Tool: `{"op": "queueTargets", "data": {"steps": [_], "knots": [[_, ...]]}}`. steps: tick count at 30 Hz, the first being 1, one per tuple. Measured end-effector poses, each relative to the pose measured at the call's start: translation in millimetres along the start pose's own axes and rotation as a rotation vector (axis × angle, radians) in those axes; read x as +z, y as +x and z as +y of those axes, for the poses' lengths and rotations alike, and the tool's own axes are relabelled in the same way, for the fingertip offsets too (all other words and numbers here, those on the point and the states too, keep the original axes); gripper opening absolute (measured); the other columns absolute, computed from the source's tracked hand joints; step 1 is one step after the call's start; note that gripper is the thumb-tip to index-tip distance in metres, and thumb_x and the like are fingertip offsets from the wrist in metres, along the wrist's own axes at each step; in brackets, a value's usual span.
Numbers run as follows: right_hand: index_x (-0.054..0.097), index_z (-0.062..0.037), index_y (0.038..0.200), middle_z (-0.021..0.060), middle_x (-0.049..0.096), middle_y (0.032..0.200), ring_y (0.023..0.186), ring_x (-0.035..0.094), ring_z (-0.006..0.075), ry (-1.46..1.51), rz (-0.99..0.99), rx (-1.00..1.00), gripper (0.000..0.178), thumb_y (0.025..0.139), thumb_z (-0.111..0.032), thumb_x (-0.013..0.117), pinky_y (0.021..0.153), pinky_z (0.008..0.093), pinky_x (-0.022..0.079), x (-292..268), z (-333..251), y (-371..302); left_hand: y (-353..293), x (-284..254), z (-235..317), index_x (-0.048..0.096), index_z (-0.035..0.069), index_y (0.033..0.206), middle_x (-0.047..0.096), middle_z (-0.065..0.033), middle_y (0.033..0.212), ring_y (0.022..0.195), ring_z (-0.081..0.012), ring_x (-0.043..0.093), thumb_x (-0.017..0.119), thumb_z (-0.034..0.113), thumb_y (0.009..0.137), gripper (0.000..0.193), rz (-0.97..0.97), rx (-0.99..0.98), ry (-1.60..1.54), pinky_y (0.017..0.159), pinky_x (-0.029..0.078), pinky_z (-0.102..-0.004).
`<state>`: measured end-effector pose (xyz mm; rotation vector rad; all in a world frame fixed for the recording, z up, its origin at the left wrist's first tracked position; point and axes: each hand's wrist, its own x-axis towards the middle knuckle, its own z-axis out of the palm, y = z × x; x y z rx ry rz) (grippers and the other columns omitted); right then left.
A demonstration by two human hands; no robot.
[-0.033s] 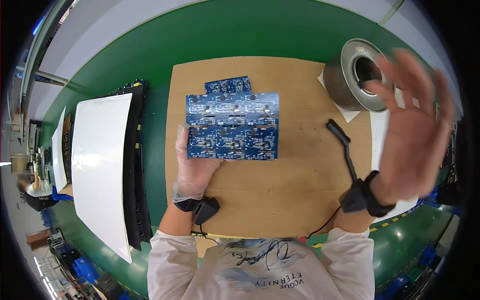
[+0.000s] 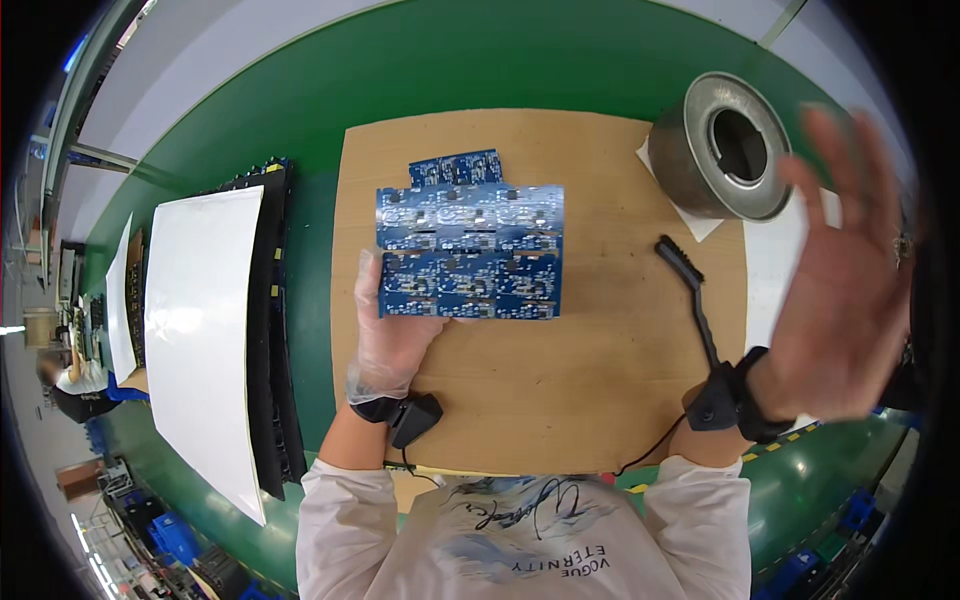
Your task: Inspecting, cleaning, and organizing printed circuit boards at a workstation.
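A blue printed circuit board panel (image 2: 470,285), dotted with small components, is held by its near left side in my left hand (image 2: 393,345). That hand wears a thin clear glove, with the thumb along the panel's left edge and the fingers partly hidden beneath it. Just beyond the panel lies a smaller blue circuit board (image 2: 456,168). My right hand (image 2: 845,270) is raised at the right with its fingers spread, slightly blurred and holding nothing. It is nearest to a round metal can (image 2: 672,165) that has a hole in its top.
A black-handled brush (image 2: 697,305) lies on the brown cardboard sheet (image 2: 600,390), near my right wrist. At the left, a large white sheet (image 2: 205,330) covers a stack with dark edges. White paper lies under the can and beside the cardboard. A person (image 2: 80,380) is far left.
My right hand has moved right, away from the metal can's opening, with its fingers still apart. The panel in my left hand has shifted very slightly right.
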<state>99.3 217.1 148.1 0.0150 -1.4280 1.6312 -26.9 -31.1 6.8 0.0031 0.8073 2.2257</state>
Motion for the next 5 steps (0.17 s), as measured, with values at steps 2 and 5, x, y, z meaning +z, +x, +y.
{"op": "queueTargets", "data": {"steps": [2,5], "knots": [[0.05,-0.0006,0.119,0.0184,0.048,0.125,0.111,0.048,0.0305,-0.001,0.019,0.009,0.055,0.092,-0.047,0.038,0.093,0.0439,0.037,-17,-4,-6,1,-1,-4,0.043,0.011,0.128,0.051,-0.0075,0.124,0.109,-0.0229,0.051,0.044,0.055,0.087,0.061,0.021,-0.015,0.044,0.086,0.044,-0.0405],[0.05,-0.0011,0.118,0.0179,0.048,0.124,0.11,0.048,0.0301,-0.016,0.036,0.002,0.054,0.091,-0.047,0.039,0.092,0.0436,0.037,-30,0,-19,2,-5,-5,0.043,0.01,0.128,0.052,-0.007,0.123,0.109,-0.0214,0.051,0.045,0.055,0.087,0.061,-0.017,-0.045,0.141,0.091,0.04,-0.0382]]}}
